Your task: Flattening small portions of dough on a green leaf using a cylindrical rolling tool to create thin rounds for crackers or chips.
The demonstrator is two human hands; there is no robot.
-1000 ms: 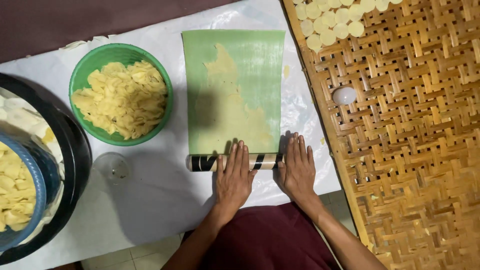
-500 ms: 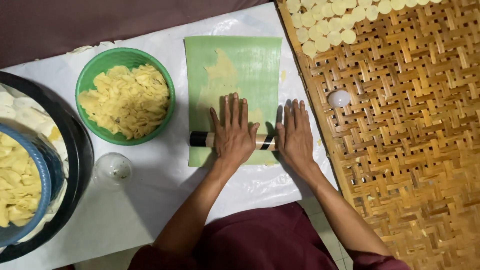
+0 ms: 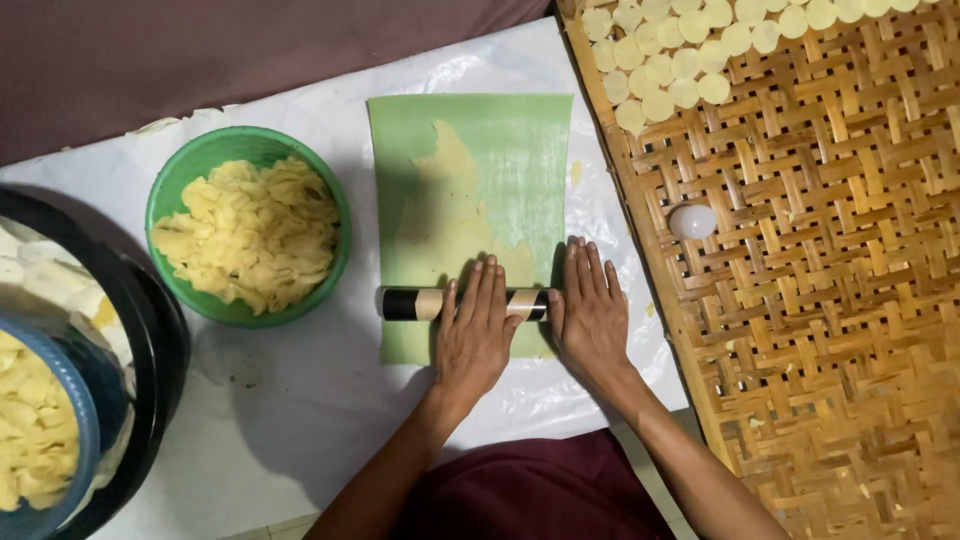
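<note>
Palms flat, fingers spread — left hand (image 3: 478,335) and right hand (image 3: 592,312) press roller (image 3: 420,304) on green sheet (image 3: 500,150).

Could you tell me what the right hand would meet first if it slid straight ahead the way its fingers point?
Probably bare green sheet: the right hand points up its right strip, beside the yellow dough. Past the sheet's far edge lies only white plastic.

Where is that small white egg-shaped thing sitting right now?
In the head view, the small white egg-shaped object lies on the woven bamboo tray at the right, below the rows of pale round discs and beyond the right hand.
</note>
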